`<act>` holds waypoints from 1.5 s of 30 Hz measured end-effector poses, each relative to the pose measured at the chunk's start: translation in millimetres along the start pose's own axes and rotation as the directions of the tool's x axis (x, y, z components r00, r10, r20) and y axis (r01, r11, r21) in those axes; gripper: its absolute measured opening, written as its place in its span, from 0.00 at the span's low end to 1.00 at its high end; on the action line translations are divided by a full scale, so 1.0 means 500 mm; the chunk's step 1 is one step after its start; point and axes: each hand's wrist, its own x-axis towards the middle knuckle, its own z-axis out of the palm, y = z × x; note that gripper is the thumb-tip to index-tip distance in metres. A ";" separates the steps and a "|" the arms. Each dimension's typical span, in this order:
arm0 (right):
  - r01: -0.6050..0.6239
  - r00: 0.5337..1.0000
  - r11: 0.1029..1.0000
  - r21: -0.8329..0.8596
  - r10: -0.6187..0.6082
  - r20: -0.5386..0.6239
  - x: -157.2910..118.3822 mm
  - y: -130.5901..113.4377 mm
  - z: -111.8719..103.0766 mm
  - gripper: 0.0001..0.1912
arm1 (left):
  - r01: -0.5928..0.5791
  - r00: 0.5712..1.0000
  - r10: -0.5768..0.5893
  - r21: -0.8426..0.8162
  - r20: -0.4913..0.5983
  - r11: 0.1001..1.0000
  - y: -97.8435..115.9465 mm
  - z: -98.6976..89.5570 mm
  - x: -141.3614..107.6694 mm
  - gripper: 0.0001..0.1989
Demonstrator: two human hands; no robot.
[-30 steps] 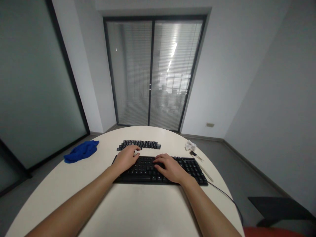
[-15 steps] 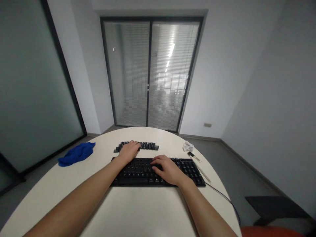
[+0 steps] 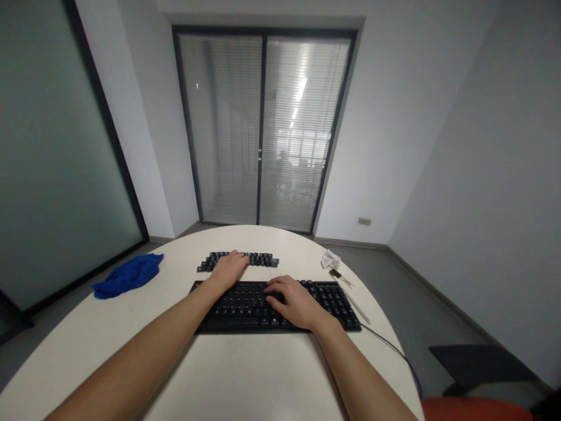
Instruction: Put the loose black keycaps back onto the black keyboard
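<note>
A black keyboard lies across the white table, with many bare sockets where its keycaps are off. Beyond it, loose black keycaps are laid out in rows. My left hand reaches over the keyboard to these rows. Its fingers are bent and close together, down among the caps; whatever is between the fingertips is hidden. Resting on the middle of the keyboard is my right hand, thumb and fingers apart, holding nothing.
A blue cloth lies at the table's left. On the right are a crumpled white tissue, a small black-headed tool with light prongs and a thin pale stick. The keyboard's cable runs over the table's right edge near a chair.
The whole view has shifted slightly, so things appear a little further left. Both hands keep nearly the same places over the keycaps and the keyboard.
</note>
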 end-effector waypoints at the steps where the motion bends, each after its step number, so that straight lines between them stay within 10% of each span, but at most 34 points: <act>1: 0.001 1.000 1.000 0.001 -0.001 -0.004 0.000 0.000 0.000 0.10 | 0.001 1.000 -0.001 -0.014 -0.007 1.000 0.000 0.000 -0.001 0.12; 16: 0.003 1.000 1.000 -0.012 -0.004 -0.004 0.001 0.002 0.007 0.11 | 0.046 0.992 -0.076 -0.267 -0.104 0.962 0.041 -0.011 -0.136 0.12; 35: -0.015 1.000 1.000 0.002 0.015 0.009 0.000 -0.004 0.000 0.11 | 0.092 0.995 -0.086 -0.194 0.041 0.977 -0.012 0.000 -0.020 0.10; 45: -0.008 1.000 0.999 -0.046 0.007 -0.009 0.005 -0.012 -0.002 0.10 | 0.148 0.982 -0.176 -0.309 -0.063 0.939 0.037 -0.014 -0.080 0.12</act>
